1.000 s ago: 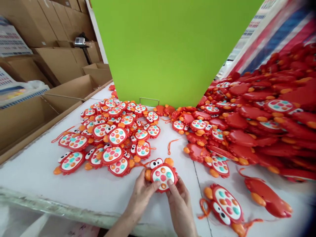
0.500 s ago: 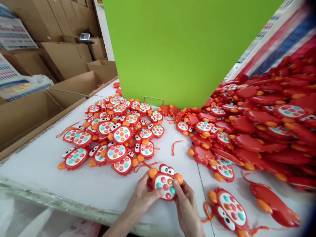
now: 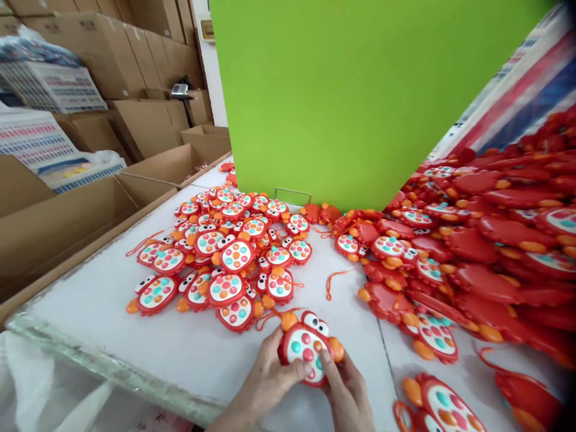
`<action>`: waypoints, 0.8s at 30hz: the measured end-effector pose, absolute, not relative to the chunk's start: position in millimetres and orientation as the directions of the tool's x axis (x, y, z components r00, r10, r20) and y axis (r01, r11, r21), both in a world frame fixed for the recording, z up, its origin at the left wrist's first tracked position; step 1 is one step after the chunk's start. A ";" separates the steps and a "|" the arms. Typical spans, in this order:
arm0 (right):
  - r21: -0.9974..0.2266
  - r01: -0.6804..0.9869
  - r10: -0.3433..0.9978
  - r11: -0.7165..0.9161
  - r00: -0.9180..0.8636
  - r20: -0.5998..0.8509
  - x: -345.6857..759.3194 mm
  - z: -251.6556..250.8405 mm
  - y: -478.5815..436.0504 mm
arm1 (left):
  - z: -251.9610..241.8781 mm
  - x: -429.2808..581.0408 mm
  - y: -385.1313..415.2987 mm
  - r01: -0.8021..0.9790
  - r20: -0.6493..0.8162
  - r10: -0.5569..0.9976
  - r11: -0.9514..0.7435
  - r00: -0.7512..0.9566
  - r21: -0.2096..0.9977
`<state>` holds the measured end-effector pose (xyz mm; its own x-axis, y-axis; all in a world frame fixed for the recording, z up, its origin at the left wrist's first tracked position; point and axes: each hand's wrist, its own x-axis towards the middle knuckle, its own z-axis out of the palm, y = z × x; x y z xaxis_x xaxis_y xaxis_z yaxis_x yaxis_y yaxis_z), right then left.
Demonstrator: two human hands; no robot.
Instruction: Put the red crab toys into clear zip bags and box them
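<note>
Between my two hands is a red crab-shaped toy (image 3: 306,347) with bulging eyes, orange claws and a white face of coloured buttons. My left hand (image 3: 274,373) grips its left side, thumb on the lower buttons. On the other side my right hand (image 3: 344,384) holds it, with the thumb on a button at the right. The toy is tilted, its eyes pointing away from me. Just beyond it lies a heap of the same crab toys (image 3: 225,288), mostly face up. An orange cord loop (image 3: 332,282) lies on the white tabletop (image 3: 180,354).
At right rises a large pile of crab toys (image 3: 486,240), many showing red backs. A green panel (image 3: 324,108) stands at the back. Open cardboard boxes (image 3: 85,210) line the left edge, with white plastic baskets (image 3: 67,84) behind. One loose toy (image 3: 447,405) lies near right.
My view has shifted, so the scene sits lower and further right. The toy stays in both hands, turned slightly clockwise, and my right thumb is lower on its buttons.
</note>
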<state>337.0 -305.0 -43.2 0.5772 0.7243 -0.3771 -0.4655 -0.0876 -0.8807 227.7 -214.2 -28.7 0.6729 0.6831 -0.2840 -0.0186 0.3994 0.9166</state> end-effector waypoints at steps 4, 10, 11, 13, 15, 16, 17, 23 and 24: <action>-0.909 -0.409 0.689 -0.085 0.634 -0.350 340.1 -41.4 -308.3 | -17.2 234.1 -202.8 -0.071 -0.329 0.707 0.472 0.626 0.879; -0.962 -0.254 0.675 -0.098 0.694 -0.252 343.4 -37.7 -309.3 | -2.7 249.2 -193.5 -0.132 -0.260 0.713 0.443 0.652 0.887; -0.972 -0.202 0.690 -0.117 0.688 -0.225 346.7 -37.2 -313.1 | 0.6 251.9 -185.6 -0.153 -0.264 0.748 0.437 0.609 0.886; -0.980 -0.074 0.695 -0.183 0.695 -0.182 358.0 -35.5 -326.6 | 11.9 256.5 -160.6 -0.266 -0.245 0.833 0.415 0.496 0.870; -0.954 0.056 0.637 -0.295 0.756 -0.153 375.2 -33.5 -347.4 | 29.1 258.8 -130.0 -0.397 -0.196 0.885 0.376 0.423 0.837; -0.927 0.121 0.589 -0.355 0.799 -0.121 385.1 -32.7 -359.4 | 38.2 259.1 -116.4 -0.453 -0.177 0.900 0.360 0.398 0.816; -0.892 0.188 0.538 -0.410 0.840 -0.070 395.2 -32.4 -371.7 | 46.1 259.1 -105.9 -0.479 -0.176 0.902 0.365 0.394 0.798; -0.534 0.521 0.496 -0.666 0.844 0.204 433.9 -47.5 -423.5 | 31.8 265.2 -128.1 -0.338 -0.328 0.799 0.533 0.504 0.776; -0.473 0.534 0.511 -0.701 0.839 0.188 436.4 -52.5 -426.5 | 21.6 267.1 -140.7 -0.268 -0.357 0.756 0.563 0.548 0.782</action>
